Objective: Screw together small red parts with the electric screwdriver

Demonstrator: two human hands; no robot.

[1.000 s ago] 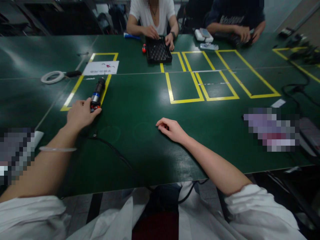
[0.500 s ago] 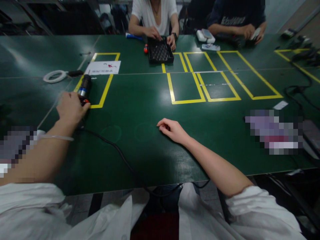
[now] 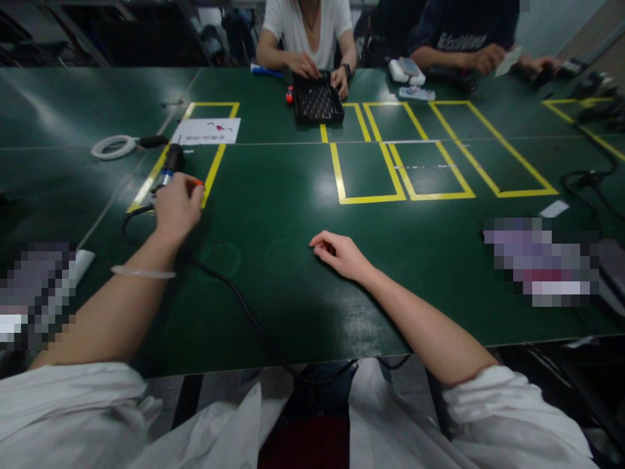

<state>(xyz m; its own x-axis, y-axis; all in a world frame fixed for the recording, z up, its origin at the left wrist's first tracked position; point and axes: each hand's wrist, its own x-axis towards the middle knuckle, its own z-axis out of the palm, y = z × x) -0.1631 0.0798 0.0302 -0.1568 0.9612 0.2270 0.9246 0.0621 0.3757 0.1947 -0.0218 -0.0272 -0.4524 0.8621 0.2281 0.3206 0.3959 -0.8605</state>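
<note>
My left hand [image 3: 176, 207] is closed round the near end of a black and blue electric screwdriver [image 3: 168, 165] that lies on the green table [image 3: 273, 195], across the yellow tape of a marked box. A black cable [image 3: 234, 293] runs from the tool back over the table edge toward me. My right hand [image 3: 340, 253] rests on the table in the middle, fingers loosely curled, holding nothing that I can see.
A white paper sheet [image 3: 207, 131] and a white tape ring [image 3: 114, 146] lie beyond the tool. Across the table one person has hands at a black tray [image 3: 317, 101]; another holds a card. Yellow taped boxes [image 3: 371, 169] mark the centre. Cables lie at the right edge.
My left hand has shifted right with the screwdriver, which now lies across the yellow tape line, and its cable has looped on the table. My right hand has stayed put.
</note>
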